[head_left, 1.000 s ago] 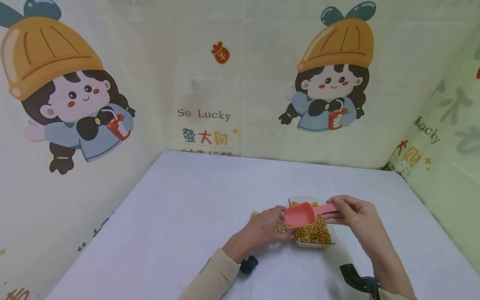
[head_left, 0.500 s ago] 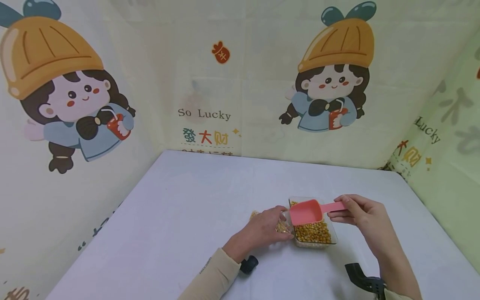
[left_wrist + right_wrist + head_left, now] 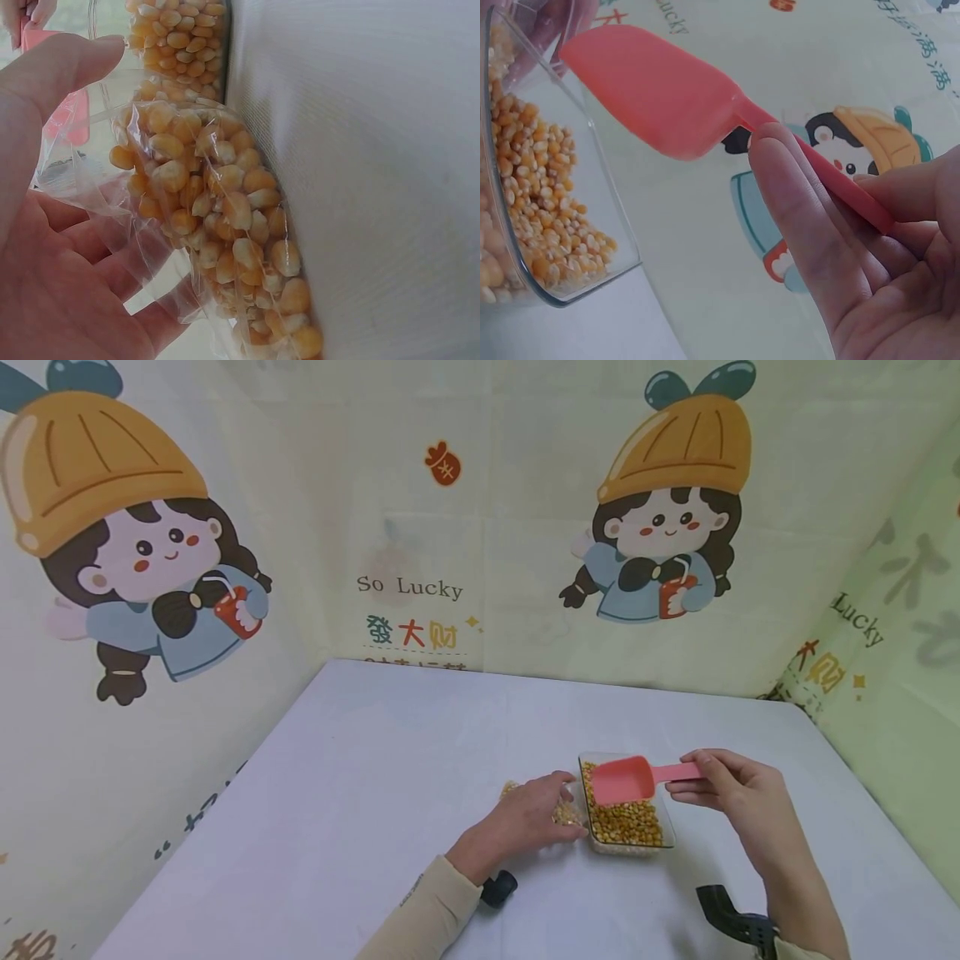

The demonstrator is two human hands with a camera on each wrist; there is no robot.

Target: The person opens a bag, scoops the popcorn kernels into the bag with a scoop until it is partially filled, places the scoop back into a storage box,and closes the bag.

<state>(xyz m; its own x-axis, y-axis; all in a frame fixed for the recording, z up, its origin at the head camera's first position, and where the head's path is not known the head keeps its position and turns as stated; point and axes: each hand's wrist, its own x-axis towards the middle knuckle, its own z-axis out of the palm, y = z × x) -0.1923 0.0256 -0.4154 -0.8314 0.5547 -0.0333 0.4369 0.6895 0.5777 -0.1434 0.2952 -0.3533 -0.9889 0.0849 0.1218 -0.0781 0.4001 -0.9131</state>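
My right hand (image 3: 738, 789) pinches the handle of a pink scoop (image 3: 624, 780) between thumb and fingers, above a clear glass container (image 3: 666, 827). No kernels show in the scoop's bowl. Yellow corn kernels (image 3: 544, 187) lie in the container, heaped toward one side. Just left of it, my left hand (image 3: 528, 814) holds a clear plastic bag (image 3: 202, 195) partly filled with corn kernels. In the left wrist view, thumb and fingers curve around the bag's mouth, which faces the container. The bag rests on the table, mostly hidden behind the hand in the head view.
A white table (image 3: 360, 793) lies under everything. Cream cloth walls (image 3: 525, 527) printed with cartoon figures stand behind it and at both sides. Black wrist mounts (image 3: 731, 918) stick out from the arms near the table's front.
My right hand has moved right with the scoop, from the bag's mouth to over the container. A kernel seen at the scoop's lip earlier no longer shows. The left hand stays in place.
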